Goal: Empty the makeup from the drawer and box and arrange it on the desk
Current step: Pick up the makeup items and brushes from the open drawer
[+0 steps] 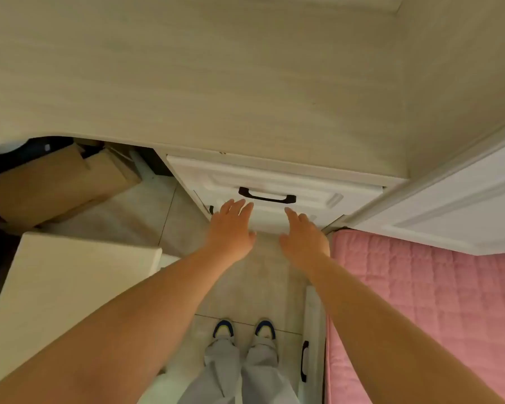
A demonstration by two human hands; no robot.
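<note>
A pale wood-grain desk (216,83) fills the upper half of the view, its top bare. Under its front edge sits a closed white drawer (309,185) with a black handle (267,196). My left hand (231,228) reaches toward the drawer front, fingers spread, just below and left of the handle. My right hand (303,237) is beside it, fingers apart, a little below the handle's right end. Neither hand holds anything. No makeup or makeup box shows.
A pink quilted bed (420,301) lies on the right, with a white panel (449,205) above it. A white stool top (64,287) stands at the left. Cardboard boxes (56,182) sit under the desk. My feet (244,330) stand on the tiled floor.
</note>
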